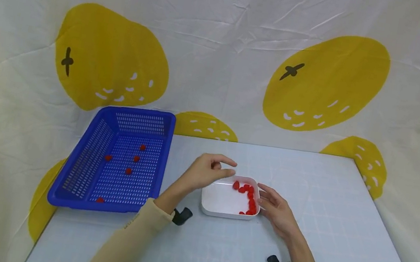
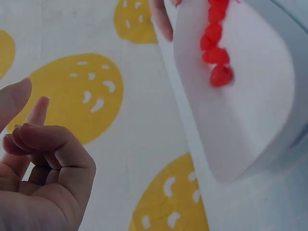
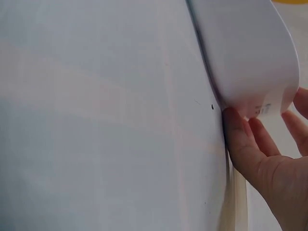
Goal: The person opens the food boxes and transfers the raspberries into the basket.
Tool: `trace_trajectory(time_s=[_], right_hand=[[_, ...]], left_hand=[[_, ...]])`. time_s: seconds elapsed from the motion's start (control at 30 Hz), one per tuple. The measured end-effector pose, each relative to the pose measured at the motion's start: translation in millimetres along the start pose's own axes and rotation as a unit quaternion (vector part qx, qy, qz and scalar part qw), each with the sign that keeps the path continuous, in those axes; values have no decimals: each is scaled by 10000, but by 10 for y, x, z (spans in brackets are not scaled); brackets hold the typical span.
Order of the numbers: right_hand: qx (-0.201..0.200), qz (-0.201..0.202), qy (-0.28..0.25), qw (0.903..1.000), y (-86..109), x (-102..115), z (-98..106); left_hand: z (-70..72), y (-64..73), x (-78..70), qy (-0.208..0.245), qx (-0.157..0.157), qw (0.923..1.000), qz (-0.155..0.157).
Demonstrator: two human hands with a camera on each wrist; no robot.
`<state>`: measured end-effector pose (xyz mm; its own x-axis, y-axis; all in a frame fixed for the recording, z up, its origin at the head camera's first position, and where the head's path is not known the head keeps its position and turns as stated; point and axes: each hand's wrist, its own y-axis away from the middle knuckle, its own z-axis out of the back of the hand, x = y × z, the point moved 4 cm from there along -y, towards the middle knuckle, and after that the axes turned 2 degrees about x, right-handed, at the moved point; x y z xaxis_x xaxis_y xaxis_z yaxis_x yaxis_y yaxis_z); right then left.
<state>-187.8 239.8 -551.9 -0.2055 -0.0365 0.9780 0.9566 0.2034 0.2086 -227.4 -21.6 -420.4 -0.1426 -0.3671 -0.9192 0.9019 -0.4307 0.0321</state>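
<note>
A shallow white box (image 1: 221, 199) stands on the table, with several small red berry-like pieces (image 1: 251, 205) along its right side and far right corner. Over the box's far left corner is my left hand (image 1: 205, 170). Its thumb and forefinger point forward with a gap between them, and the other fingers are loosely bent. Nothing shows between those fingers in the left wrist view. My right hand (image 1: 279, 213) rests its fingertips against the box's right end. The right wrist view shows the fingers (image 3: 262, 137) touching the outer wall near the corner.
To the left stands a blue perforated basket (image 1: 166, 160), with several red pieces (image 1: 128, 171) scattered over its floor. A pale table (image 1: 326, 232) lies beneath everything. Behind it hangs a white curtain (image 1: 220, 68) with yellow fruit shapes.
</note>
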Motion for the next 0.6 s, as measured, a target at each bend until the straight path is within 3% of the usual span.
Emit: trace_trajectory(time_s=[0.13, 0.3, 0.6], right_hand=[[36, 19, -24, 10000, -5, -1, 4], [77, 57, -19, 10000, -19, -9, 15], [170, 145, 9, 9997, -15, -16, 12]], left_hand=[[-286, -81, 97, 233, 213, 9994, -117], [-533, -152, 244, 472, 474, 9975, -241], [-844, -253, 511, 156, 714, 9971, -201]])
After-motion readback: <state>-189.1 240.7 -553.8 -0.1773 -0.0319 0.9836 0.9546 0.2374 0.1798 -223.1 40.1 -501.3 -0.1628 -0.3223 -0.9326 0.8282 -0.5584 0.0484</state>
